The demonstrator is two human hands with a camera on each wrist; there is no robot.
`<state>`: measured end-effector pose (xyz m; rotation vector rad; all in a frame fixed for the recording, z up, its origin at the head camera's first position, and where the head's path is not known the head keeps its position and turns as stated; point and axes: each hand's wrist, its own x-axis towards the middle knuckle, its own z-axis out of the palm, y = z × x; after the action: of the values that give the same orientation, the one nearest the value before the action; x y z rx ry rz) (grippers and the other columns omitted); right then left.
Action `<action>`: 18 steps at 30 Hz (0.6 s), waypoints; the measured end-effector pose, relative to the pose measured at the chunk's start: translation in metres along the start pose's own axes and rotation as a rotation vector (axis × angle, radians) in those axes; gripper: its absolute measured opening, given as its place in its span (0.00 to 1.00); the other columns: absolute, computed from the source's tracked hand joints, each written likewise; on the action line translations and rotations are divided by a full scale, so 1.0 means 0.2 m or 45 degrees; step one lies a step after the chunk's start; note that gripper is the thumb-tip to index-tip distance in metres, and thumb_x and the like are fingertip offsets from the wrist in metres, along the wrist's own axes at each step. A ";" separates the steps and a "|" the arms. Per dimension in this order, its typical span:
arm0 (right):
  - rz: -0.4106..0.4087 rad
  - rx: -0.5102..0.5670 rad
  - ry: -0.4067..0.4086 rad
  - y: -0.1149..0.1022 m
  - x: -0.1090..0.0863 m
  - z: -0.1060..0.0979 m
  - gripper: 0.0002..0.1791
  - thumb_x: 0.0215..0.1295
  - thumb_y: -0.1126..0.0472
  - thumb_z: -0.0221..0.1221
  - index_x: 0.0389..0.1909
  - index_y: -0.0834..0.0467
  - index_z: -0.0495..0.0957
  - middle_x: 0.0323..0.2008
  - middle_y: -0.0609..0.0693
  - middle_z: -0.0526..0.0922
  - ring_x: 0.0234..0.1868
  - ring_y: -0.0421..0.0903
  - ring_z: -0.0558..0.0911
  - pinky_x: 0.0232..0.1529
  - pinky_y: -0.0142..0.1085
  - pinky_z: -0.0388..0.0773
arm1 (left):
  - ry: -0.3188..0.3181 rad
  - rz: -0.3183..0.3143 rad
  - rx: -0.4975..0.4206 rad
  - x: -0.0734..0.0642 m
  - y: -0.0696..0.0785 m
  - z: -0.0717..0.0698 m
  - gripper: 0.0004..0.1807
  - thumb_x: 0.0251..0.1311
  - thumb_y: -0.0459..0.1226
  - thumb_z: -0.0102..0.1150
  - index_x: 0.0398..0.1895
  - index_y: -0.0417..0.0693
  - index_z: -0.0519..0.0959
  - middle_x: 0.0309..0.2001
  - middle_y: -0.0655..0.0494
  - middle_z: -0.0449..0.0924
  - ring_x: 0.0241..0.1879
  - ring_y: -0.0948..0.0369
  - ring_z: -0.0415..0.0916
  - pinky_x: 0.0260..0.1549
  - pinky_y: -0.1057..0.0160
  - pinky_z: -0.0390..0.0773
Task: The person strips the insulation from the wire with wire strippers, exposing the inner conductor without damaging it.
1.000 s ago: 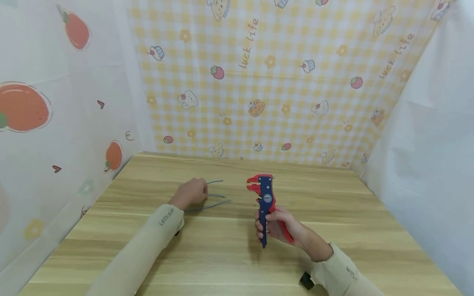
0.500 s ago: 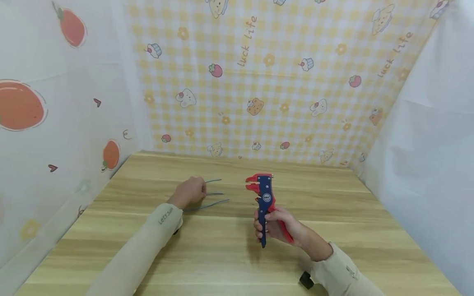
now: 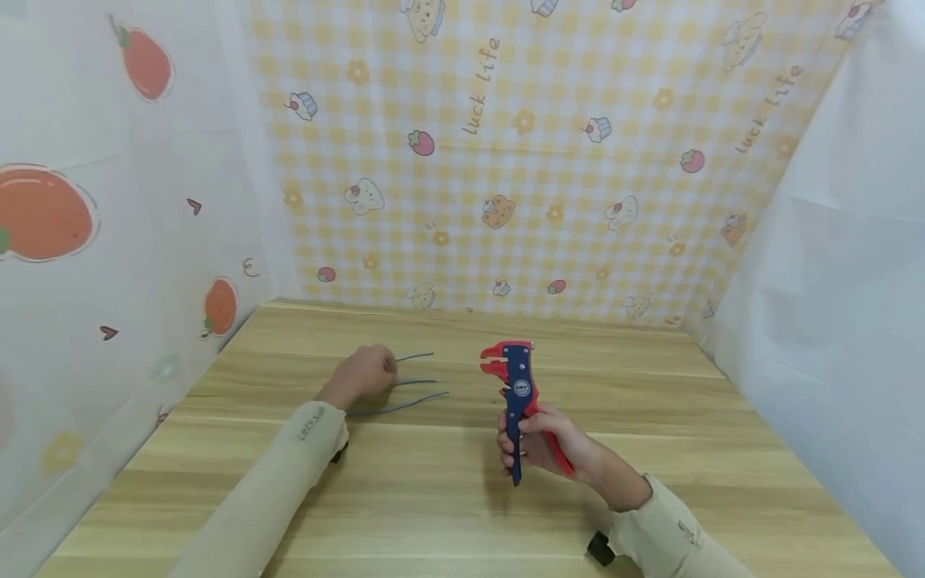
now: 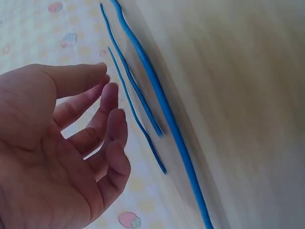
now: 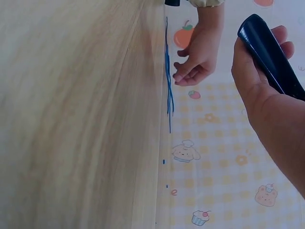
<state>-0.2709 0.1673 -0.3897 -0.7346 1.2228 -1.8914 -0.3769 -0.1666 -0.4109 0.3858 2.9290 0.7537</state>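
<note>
Three thin blue wires lie roughly side by side on the wooden table: a far wire (image 3: 415,356), a middle wire (image 3: 417,382) and a near wire (image 3: 412,404). Over them hovers my left hand (image 3: 361,375), its fingers loosely bent. In the left wrist view a gap shows between thumb and fingertips (image 4: 111,91), with nothing held, and the wires run just beyond them. My right hand (image 3: 560,441) grips a red-and-blue wire stripper (image 3: 519,373) by its handles, above the table. The tool's red jaws stand apart and point left, with no wire between them.
Tiny blue bits (image 5: 164,161) lie beyond the wires on the table (image 3: 462,514). A yellow checked cloth (image 3: 462,177) hangs behind the table, with white sheets on both sides. A black object (image 3: 600,549) sits beneath the right sleeve.
My left hand has drawn back slightly to the left, and a little more of the wires shows. The right hand and wire stripper have stayed almost still.
</note>
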 end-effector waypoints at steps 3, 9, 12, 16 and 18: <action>0.001 0.003 -0.003 0.00 0.00 0.00 0.14 0.69 0.66 0.39 0.50 0.60 0.67 0.38 0.49 0.79 0.39 0.45 0.79 0.52 0.42 0.76 | 0.042 -0.013 -0.038 -0.01 -0.03 -0.01 0.09 0.63 0.36 0.61 0.44 0.43 0.83 0.46 0.47 0.83 0.44 0.50 0.79 0.44 0.45 0.79; 0.006 0.003 -0.019 0.00 0.00 -0.01 0.14 0.71 0.66 0.38 0.51 0.60 0.67 0.39 0.49 0.79 0.40 0.45 0.80 0.53 0.43 0.76 | 0.098 -0.037 -0.127 -0.02 -0.04 -0.03 0.14 0.64 0.33 0.52 0.50 0.39 0.80 0.48 0.44 0.81 0.47 0.48 0.78 0.46 0.46 0.78; 0.008 -0.003 -0.016 0.00 0.00 -0.01 0.14 0.71 0.65 0.37 0.51 0.60 0.67 0.38 0.49 0.79 0.40 0.45 0.80 0.53 0.43 0.76 | 0.112 -0.036 -0.161 -0.01 -0.03 -0.04 0.17 0.63 0.31 0.49 0.53 0.38 0.78 0.50 0.44 0.81 0.49 0.47 0.78 0.47 0.46 0.78; 0.009 0.005 -0.014 0.00 0.01 0.00 0.13 0.71 0.65 0.38 0.51 0.60 0.67 0.38 0.49 0.79 0.40 0.45 0.80 0.53 0.43 0.76 | 0.105 -0.044 -0.204 0.02 -0.02 -0.06 0.16 0.66 0.30 0.48 0.54 0.37 0.77 0.51 0.44 0.80 0.49 0.47 0.77 0.47 0.47 0.78; 0.013 0.010 -0.016 0.00 0.01 0.00 0.13 0.70 0.65 0.39 0.51 0.60 0.67 0.38 0.49 0.79 0.40 0.45 0.79 0.53 0.42 0.75 | 0.098 -0.060 -0.210 0.03 -0.02 -0.07 0.15 0.67 0.31 0.49 0.54 0.37 0.77 0.51 0.43 0.80 0.49 0.47 0.77 0.48 0.47 0.78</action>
<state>-0.2724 0.1656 -0.3904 -0.7336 1.2086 -1.8799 -0.3849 -0.1739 -0.4013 0.2782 2.9053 1.0162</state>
